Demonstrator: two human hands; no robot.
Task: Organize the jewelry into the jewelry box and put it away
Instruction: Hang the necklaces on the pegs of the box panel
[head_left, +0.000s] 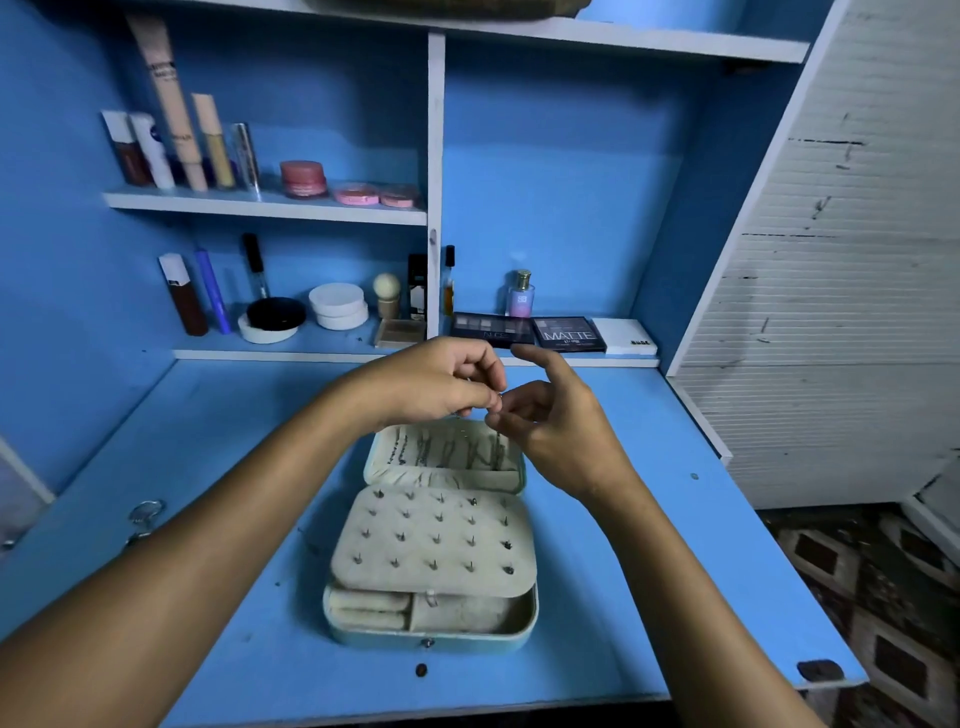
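A pale jewelry box (332, 616) lies open on the blue desk. Its cream earring panel (436, 540) carries several studs, and several chains (452, 452) hang inside the raised lid. Above the lid my left hand (431, 384) and my right hand (556, 421) meet fingertip to fingertip. They pinch a small piece of jewelry (496, 402), apparently a thin chain clasp; it is too small to tell exactly. A small ring (430, 598) lies in a lower compartment.
Cosmetics fill the shelves behind: tubes (176, 130), pink jars (304, 179), a perfume bottle (520, 293), eyeshadow palettes (569, 332). A metal latch (145, 514) sits on the desk's left. A white slatted door (831, 260) stands at right. A patterned floor lies beyond the desk's right edge.
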